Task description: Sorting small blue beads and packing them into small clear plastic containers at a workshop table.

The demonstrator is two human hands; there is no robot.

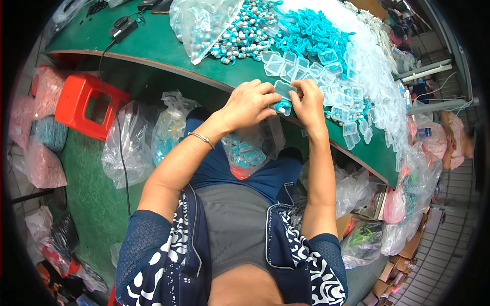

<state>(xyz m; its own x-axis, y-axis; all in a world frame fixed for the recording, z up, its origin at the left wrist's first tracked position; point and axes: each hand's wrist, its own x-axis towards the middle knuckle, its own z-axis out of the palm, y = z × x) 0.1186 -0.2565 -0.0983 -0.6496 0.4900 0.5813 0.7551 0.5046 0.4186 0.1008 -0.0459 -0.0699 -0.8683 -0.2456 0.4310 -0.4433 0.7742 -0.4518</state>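
Both hands meet at the table's near edge around a small clear plastic box (284, 107) with its lid (282, 88) raised. A teal bundle with a pale piece lies inside the box. My left hand (251, 103) is closed on the box's left side, its fingertips at the rim. From the other side, my right hand (308, 104) pinches the box's right edge and lid with thumb and fingers. Just beyond them, several open clear boxes (298, 66) lie on the green table (148, 38). More boxes, some with teal pieces inside, lie right of my right hand.
Teal cords (314, 38) and small grey-and-teal pieces (242, 41) are heaped at the back beside a clear bag (196, 25). Clear boxes (377, 76) pile up at right. A bag of filled boxes (248, 153) hangs below my hands. A red stool (76, 104) stands left.
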